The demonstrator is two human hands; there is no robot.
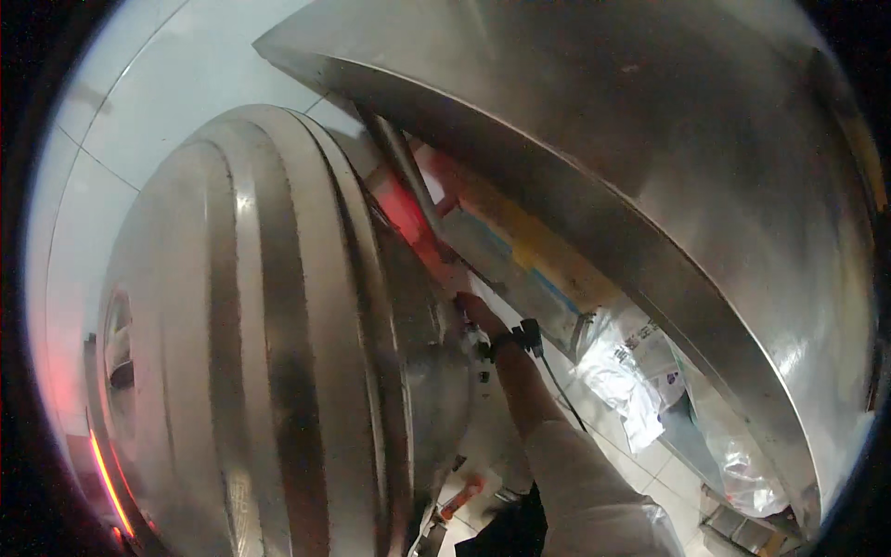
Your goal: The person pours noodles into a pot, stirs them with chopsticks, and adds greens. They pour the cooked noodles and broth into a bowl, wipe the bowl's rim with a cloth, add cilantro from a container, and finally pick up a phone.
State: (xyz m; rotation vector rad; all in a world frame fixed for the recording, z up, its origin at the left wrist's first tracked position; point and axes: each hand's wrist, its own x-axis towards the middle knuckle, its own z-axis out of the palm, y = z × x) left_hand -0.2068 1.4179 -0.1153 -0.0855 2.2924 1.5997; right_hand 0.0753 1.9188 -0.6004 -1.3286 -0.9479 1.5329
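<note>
My right hand [479, 313] reaches low into the gap between a large ribbed stainless-steel vessel [317, 292] and a stainless-steel table [626, 132]. It is at the lower side of the vessel, near small shiny fittings [476, 338] that are too blurred to name. Its fingers are mostly hidden, so whether they grip anything does not show. A dark band with a small black device [527, 335] is around the wrist, and a thin dark cable runs down beside the forearm. The sleeve [592, 480] is light-coloured. My left hand is out of view.
A metal table leg [400, 160] stands in the gap. Under the table are a cardboard box [550, 244] and white plastic bags [619, 376]. An orange object [463, 496] lies low near my body. A glowing red strip [110, 484] is at the lower left, beside the white-tiled wall [188, 63].
</note>
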